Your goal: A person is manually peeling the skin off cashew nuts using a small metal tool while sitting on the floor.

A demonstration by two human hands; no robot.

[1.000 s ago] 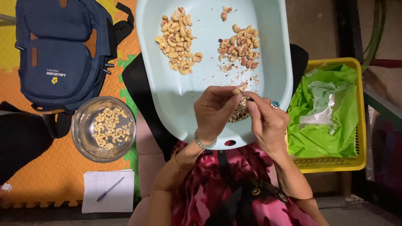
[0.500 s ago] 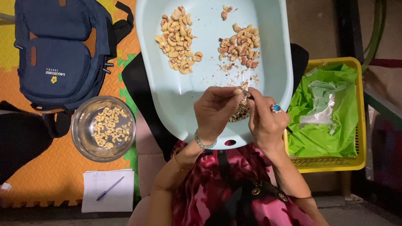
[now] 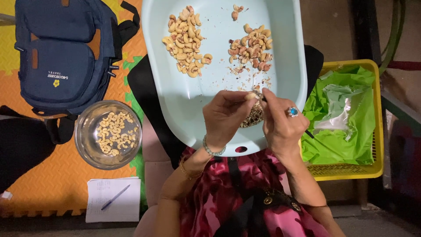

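Hands meet over near end of pale blue tray (image 3: 184, 101). Left hand (image 3: 226, 115) fingers pinched on single cashew (image 3: 251, 95); right hand (image 3: 280, 120), blue ring on, fingers clamped on thin dark tool, tip at same nut. Heap of skins just beneath. Peeled cashews (image 3: 186, 39) far left on tray, unpeeled pile (image 3: 252, 48) far right. Glass bowl of cashews (image 3: 108, 134) on floor mat, left. Yellow basket (image 3: 351, 169) with green bag, right.

a home-style floor workspace for sorting nuts by hand, not a factory line. orange and yellow foam play mats (image 3: 52, 184) cover the floor at lower left, a navy backpack (image 3: 61, 57) lies at upper left, a notepad with a pen (image 3: 113, 199) sits at the bottom left, and a yellow plastic basket (image 3: 372, 169) lined with green bags stands at right.
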